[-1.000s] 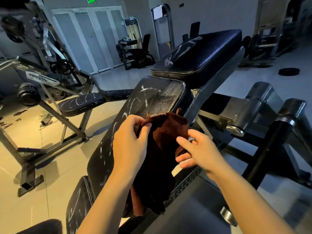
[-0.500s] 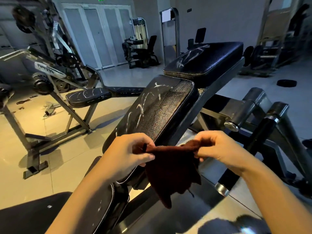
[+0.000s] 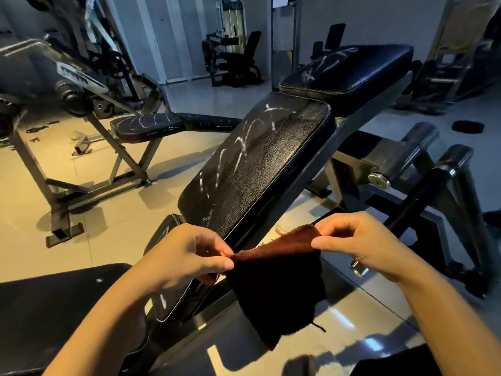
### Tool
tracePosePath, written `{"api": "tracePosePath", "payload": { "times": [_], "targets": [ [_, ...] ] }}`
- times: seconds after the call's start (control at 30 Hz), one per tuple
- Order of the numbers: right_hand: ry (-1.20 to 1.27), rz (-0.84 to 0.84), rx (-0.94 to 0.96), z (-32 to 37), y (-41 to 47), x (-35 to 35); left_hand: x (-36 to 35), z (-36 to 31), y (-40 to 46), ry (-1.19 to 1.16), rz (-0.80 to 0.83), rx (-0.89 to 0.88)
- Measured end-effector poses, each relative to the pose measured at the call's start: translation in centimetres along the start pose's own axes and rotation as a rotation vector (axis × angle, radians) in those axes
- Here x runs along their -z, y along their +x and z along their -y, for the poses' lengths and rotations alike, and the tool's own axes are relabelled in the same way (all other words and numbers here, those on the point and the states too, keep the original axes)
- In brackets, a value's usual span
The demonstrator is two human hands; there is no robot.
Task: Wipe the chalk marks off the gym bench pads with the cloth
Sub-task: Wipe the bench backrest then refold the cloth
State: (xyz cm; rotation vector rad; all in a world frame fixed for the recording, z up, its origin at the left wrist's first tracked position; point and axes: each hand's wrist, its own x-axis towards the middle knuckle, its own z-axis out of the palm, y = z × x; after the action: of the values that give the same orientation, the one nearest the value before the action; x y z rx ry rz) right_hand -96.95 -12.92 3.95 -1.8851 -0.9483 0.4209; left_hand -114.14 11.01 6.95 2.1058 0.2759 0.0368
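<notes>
A dark brown cloth [image 3: 276,289] hangs in the air in front of the bench, stretched between both hands. My left hand [image 3: 189,253] pinches its left top corner and my right hand [image 3: 355,240] pinches its right top corner. Just beyond them slopes a black inclined bench pad [image 3: 260,161] streaked with white chalk marks down its left half. A second black pad [image 3: 349,71] sits higher behind it, with chalk scribbles on top. A small lower pad [image 3: 168,302] under my left hand carries a short chalk streak.
Another bench [image 3: 146,124] with a chalk-marked seat stands at the left on a steel frame. Metal arms and rollers [image 3: 423,169] of the machine rise at the right. A black pad [image 3: 54,302] lies at the lower left. A weight plate [image 3: 467,126] lies on the tiled floor.
Both hands lifted the cloth off the inclined pad and drew it toward me, spreading it out between them. The view has shifted back, showing more of the chalked pad.
</notes>
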Motion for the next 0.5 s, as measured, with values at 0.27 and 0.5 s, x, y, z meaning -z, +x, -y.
{"api": "tracePosePath", "payload": {
  "times": [0.27, 0.5],
  "targets": [
    [-0.349, -0.186, 0.16, -1.4, 0.6, -1.8, -2.2, 2.6, 0.1, 0.029, -0.308, -0.006],
    [-0.2, -0.291, 0.151, -1.1, 1.5, -2.8, -3.7, 3.4, 0.4, 0.074, -0.343, -0.054]
  ]
}}
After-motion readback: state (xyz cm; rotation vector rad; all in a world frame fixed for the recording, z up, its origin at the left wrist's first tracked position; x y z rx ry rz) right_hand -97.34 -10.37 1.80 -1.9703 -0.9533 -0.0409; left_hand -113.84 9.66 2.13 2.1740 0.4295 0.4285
